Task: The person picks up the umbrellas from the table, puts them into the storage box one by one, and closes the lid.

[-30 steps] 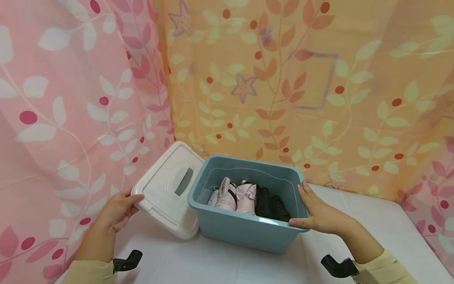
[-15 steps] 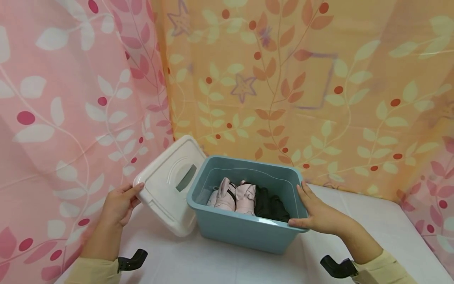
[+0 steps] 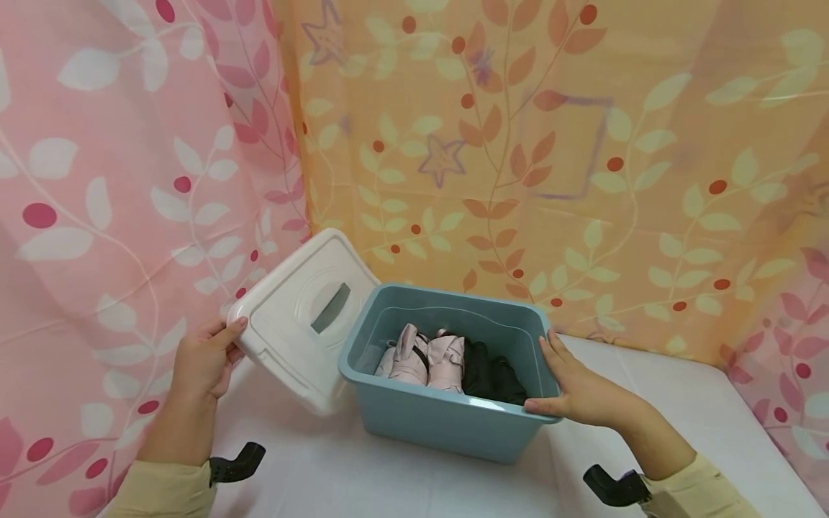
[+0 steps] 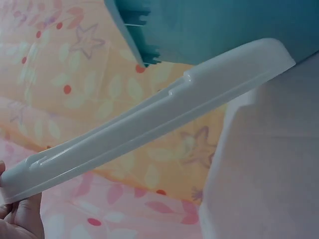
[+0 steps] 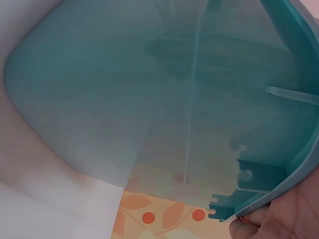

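In the head view, my left hand [image 3: 203,360] pinches the left corner of a white plastic lid [image 3: 278,324] with a grey handle slot. That lid is tilted in the air, its far end close against the left end of a blue storage box [image 3: 447,424]. The left wrist view shows the lid [image 4: 144,124] edge-on, held at its end. My right hand [image 3: 586,385] grips the box's right rim, thumb on the front corner. Inside the uncovered box lie pale pink folded bundles [image 3: 427,360] and black rolled ones [image 3: 492,370], which look like fabric.
The box stands on a white-covered table [image 3: 622,381]. Behind it hangs an orange patterned curtain [image 3: 518,144], and a pink curtain [image 3: 129,180] closes off the left side near my left hand. Another pink strip borders the table's right edge.
My left hand has raised the lid, tilting it more, and its lower end has come up off the table beside the box. The right hand and the box have stayed in place.
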{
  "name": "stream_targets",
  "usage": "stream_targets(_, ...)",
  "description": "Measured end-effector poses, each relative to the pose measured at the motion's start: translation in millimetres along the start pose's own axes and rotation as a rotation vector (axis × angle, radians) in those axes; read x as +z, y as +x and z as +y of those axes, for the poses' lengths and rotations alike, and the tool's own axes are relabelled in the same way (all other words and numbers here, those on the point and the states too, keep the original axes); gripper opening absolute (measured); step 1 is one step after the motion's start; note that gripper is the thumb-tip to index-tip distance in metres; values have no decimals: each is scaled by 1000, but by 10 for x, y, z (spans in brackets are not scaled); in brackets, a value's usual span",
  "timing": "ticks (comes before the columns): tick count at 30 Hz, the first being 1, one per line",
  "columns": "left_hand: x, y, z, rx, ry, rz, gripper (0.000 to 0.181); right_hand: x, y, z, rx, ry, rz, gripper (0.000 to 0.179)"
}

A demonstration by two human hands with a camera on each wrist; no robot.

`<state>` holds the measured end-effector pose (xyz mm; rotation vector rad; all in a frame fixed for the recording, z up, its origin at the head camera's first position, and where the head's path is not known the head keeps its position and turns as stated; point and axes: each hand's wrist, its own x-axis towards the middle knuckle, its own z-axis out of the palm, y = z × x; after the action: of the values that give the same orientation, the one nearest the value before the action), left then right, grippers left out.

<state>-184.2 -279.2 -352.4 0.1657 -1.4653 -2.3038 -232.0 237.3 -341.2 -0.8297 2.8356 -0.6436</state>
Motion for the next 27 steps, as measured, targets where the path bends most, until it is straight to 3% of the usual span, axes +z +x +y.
stream_targets(4, 79, 22, 118, 10, 5, -12, 9, 4, 1, 7, 3, -5, -1, 112)
stream_targets(12, 216, 96, 342, 118, -42, -26, 10, -3, 17, -14, 3, -13, -9, 112)
stream_targets(16, 261, 124, 497, 130, -56, -26, 9, -5, 17, -16, 13, -12, -14, 113)
stream_targets(27, 401, 176, 836, 243, -107, -20, 23, -18, 13, -29, 28, -8, -22, 114)
